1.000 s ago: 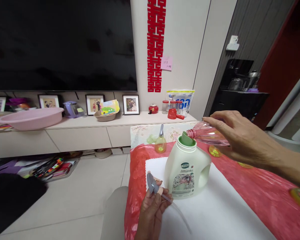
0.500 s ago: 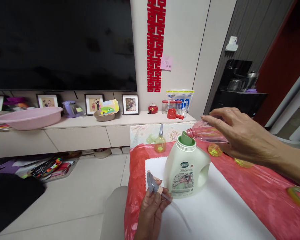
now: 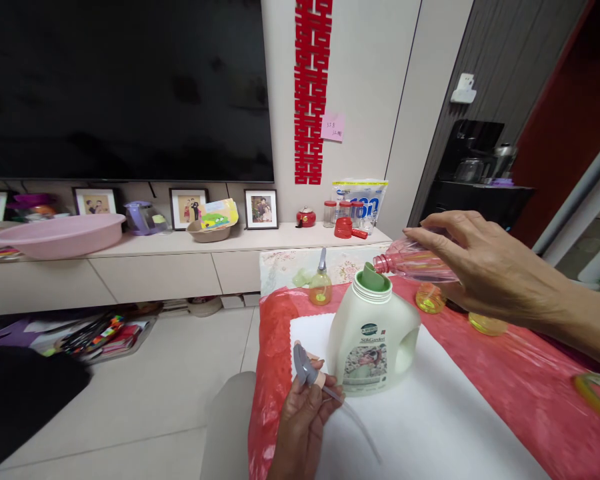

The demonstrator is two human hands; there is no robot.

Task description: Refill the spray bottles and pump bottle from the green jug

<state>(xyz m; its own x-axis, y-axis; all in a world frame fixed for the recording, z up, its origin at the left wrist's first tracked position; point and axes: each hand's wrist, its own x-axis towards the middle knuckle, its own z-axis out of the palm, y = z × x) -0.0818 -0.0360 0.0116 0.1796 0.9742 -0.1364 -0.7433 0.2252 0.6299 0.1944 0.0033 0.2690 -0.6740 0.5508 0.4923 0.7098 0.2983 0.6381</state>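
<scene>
My right hand (image 3: 485, 267) is closed around a clear pink bottle (image 3: 405, 260), tipped on its side. The bottle's open neck points left, at the green spout in the mouth of a pale green detergent jug (image 3: 375, 340). This jug stands upright and uncapped on a white sheet (image 3: 430, 427). In front of it on the left, my left hand (image 3: 305, 407) pinches a grey spray pump (image 3: 306, 367) by its collar, the thin dip tube hanging down to the right. Whether liquid runs from the bottle is too small to tell.
Behind the jug stands a yellowish spray bottle (image 3: 321, 288) with a grey pump. Two yellow round containers (image 3: 430, 299) and a roll of tape (image 3: 597, 397) lie to the right on the red table cover (image 3: 535, 363). A long cabinet (image 3: 155, 277) runs along the wall.
My right hand and the pink bottle have shifted very slightly, the bottle's back end rising a little toward level. My left hand and the jug have stayed in place.
</scene>
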